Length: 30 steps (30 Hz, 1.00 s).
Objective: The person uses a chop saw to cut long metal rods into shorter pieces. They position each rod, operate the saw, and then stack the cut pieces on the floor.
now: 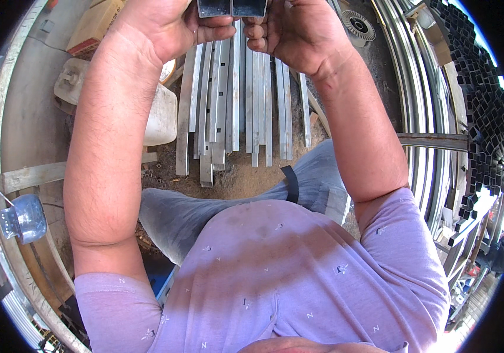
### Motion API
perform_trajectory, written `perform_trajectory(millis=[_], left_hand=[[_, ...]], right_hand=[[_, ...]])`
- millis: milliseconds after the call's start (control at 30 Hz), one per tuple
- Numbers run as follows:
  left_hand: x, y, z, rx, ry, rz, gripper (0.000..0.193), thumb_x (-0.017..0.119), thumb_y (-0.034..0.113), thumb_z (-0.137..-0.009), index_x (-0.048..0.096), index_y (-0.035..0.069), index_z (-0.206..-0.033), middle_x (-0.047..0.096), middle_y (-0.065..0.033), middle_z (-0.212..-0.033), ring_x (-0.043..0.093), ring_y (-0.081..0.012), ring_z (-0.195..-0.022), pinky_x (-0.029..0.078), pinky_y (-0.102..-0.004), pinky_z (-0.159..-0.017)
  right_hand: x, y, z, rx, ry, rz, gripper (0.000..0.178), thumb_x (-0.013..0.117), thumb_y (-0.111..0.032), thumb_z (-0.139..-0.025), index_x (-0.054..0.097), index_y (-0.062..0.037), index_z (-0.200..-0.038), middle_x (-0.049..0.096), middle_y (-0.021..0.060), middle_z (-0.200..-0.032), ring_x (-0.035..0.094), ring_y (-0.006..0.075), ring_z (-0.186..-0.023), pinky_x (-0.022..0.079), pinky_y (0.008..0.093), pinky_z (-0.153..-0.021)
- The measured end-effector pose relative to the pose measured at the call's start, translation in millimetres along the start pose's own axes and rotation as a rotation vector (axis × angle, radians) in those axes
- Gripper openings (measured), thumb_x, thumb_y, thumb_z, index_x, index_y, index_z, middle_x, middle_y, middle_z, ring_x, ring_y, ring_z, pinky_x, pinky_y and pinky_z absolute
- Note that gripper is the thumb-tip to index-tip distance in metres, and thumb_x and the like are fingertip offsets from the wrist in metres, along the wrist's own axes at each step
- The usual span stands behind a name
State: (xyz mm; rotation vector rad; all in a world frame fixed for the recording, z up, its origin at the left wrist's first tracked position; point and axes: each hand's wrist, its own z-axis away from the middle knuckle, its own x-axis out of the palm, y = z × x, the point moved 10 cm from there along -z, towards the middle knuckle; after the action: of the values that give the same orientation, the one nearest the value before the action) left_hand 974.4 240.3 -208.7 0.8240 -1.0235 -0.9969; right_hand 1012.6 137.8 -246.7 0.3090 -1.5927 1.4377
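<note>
Two dark square metal tubes are held up side by side at the top edge of the view, with their near ends toward me. My left hand is closed round the left tube, fingers curled beneath it. On the other side my right hand grips the right tube, its fingers also folded underneath. The tubes' far parts are cut off by the frame. Below the hands, several long grey metal profiles lie lengthwise on the ground, some with square holes.
A whitish plastic canister stands left of the profiles, near a cardboard box. Long metal bars run along the right, beside a stack of black square tubes. A clear plastic bottle is at far left, and a round finned disc lies upper right.
</note>
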Motion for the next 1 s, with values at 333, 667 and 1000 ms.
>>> perform_trajectory(millis=[333, 667, 1000], left_hand=[[3.8, -1.6, -0.4, -0.001, 0.022, 0.003, 0.018, 0.062, 0.019, -0.091, 0.070, 0.003, -0.088, 0.071, -0.0112, -0.075, 0.063, -0.0208, -0.050, 0.057, -0.0369, -0.050], [-6.6, -24.2, 1.7, 0.122, -0.065, -0.111, 0.024, 0.073, 0.027, -0.093, 0.068, 0.007, -0.106, 0.072, -0.0038, -0.083, 0.067, -0.0135, -0.062, 0.058, -0.0335, -0.062], [-104.3, -291.0, 21.5, -0.417, 0.018, -0.352, 0.043, 0.081, 0.017, -0.080, 0.065, 0.005, -0.118, 0.072, -0.0098, -0.106, 0.069, -0.0210, -0.096, 0.058, -0.0415, -0.080]], right_hand=[[-0.2, -1.5, 1.2, -0.010, -0.004, 0.006, 0.030, 0.063, -0.037, -0.102, 0.067, -0.0098, -0.090, 0.068, 0.0021, -0.071, 0.064, 0.0163, -0.055, 0.053, 0.0310, -0.053], [-19.2, 12.9, 8.9, -0.095, 0.038, 0.168, 0.025, 0.070, -0.032, -0.097, 0.067, -0.0067, -0.096, 0.070, 0.0060, -0.077, 0.066, 0.0153, -0.061, 0.051, 0.0282, -0.057], [-157.8, 251.7, 17.2, 0.504, 0.318, 0.610, 0.042, 0.065, -0.041, -0.102, 0.071, 0.0005, -0.097, 0.071, 0.0102, -0.084, 0.064, 0.0185, -0.065, 0.050, 0.0346, -0.058]])
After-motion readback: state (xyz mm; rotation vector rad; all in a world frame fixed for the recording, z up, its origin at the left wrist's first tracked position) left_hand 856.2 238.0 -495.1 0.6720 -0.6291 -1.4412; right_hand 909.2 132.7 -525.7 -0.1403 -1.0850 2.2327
